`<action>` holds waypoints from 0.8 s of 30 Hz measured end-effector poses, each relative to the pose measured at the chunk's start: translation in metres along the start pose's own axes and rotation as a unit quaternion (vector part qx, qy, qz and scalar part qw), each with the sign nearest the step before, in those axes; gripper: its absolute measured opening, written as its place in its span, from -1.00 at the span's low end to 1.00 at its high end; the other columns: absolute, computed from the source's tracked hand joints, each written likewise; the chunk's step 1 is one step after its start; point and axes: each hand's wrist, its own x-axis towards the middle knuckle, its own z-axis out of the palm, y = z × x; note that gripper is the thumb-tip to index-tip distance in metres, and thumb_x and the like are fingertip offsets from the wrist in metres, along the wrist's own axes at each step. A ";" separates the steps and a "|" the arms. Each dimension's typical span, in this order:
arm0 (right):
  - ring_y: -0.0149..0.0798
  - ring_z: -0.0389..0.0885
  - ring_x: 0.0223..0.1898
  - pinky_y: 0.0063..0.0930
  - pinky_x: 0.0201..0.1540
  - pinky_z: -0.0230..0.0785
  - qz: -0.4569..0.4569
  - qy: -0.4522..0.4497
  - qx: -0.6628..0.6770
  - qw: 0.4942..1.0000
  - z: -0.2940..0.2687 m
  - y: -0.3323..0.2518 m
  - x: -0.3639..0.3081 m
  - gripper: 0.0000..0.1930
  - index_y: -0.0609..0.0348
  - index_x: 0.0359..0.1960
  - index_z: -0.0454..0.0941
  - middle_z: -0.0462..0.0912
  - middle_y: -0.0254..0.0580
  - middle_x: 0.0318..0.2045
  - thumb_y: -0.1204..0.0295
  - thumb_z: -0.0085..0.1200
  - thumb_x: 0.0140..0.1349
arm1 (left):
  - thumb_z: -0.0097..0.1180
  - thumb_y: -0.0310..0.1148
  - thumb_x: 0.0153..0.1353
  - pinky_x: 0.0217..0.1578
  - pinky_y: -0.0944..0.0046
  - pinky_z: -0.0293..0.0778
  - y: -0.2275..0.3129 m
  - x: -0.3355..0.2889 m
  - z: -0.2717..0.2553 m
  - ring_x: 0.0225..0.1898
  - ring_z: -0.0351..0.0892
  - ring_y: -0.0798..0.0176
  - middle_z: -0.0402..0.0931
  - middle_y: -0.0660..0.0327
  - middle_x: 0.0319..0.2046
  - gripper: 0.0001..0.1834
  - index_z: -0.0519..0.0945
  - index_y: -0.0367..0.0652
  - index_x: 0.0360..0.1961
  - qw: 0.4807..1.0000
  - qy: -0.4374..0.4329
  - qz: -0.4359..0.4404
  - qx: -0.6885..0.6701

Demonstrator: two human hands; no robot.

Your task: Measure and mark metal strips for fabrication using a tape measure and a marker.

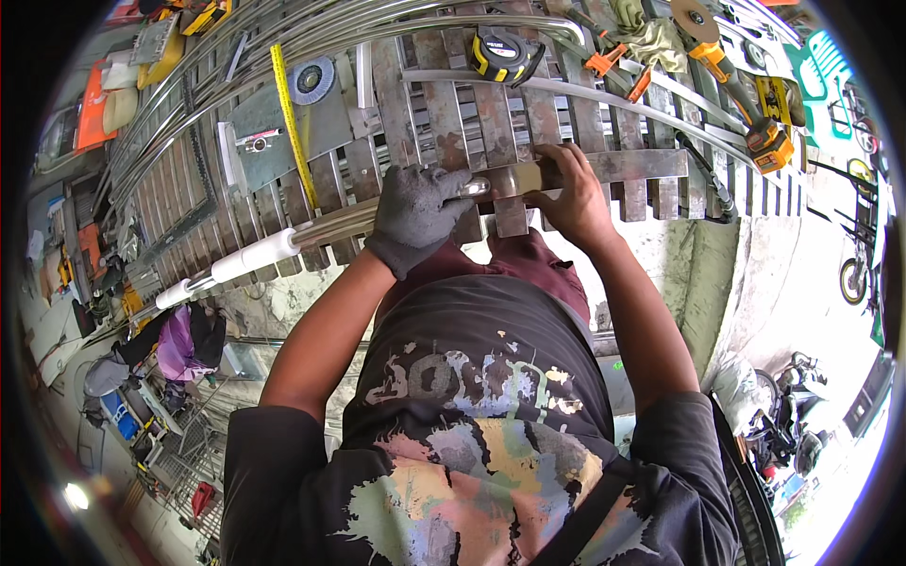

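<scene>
My left hand (415, 212), in a dark grey glove, is closed round a bundle of shiny metal tubes (335, 224) near their right end. A rounded, bright tube end (475, 187) pokes out past the glove's fingertips. White wrapping (255, 257) covers part of the bundle farther left. My bare right hand (574, 196) curls its thumb and fingers round the right side of a tan, roll-shaped piece (527, 177), perhaps tape. Its shiny left part lies close to the tube end; whether they touch I cannot tell. Both hands are over the slatted metal bench's near edge.
On the slatted bench (444, 113) lie a yellow-black tape measure (507, 57), a yellow folding rule (293, 127), a flap disc (311, 82) and long metal tubes. An orange cordless angle grinder (727, 80) sits at the far right. A flat bar (646, 165) lies beside my right hand.
</scene>
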 end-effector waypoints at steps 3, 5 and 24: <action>0.08 0.77 0.18 -0.12 0.28 0.64 0.010 -0.002 -0.013 1.000 -0.008 0.006 -0.005 -0.32 0.24 0.29 0.62 0.67 0.01 0.13 0.54 0.61 0.08 | 0.51 -0.24 0.28 -0.22 -0.19 0.57 0.001 0.001 -0.002 -0.30 0.74 -0.22 0.79 -0.03 -0.33 -0.71 0.88 -0.06 -0.01 0.999 -0.014 -0.023 -0.019; 0.07 0.77 0.18 -0.12 0.28 0.64 0.014 -0.005 -0.024 1.000 -0.008 0.007 -0.007 -0.33 0.25 0.28 0.62 0.67 0.00 0.14 0.53 0.60 0.09 | 0.51 -0.26 0.27 -0.24 -0.18 0.59 0.002 0.001 -0.002 -0.32 0.75 -0.22 0.78 -0.04 -0.33 -0.71 0.88 -0.08 -0.02 0.999 -0.021 -0.029 -0.019; 0.10 0.69 0.20 -0.04 0.30 0.59 0.028 -0.003 -0.015 0.999 0.004 0.013 -0.011 -0.42 0.20 0.28 0.65 0.66 0.00 0.17 0.51 0.51 0.19 | 0.49 -0.23 0.28 -0.06 -0.12 0.54 0.003 -0.001 -0.005 -0.22 0.74 -0.14 0.82 0.04 -0.21 -0.65 0.87 -0.04 0.07 0.998 -0.044 -0.031 0.011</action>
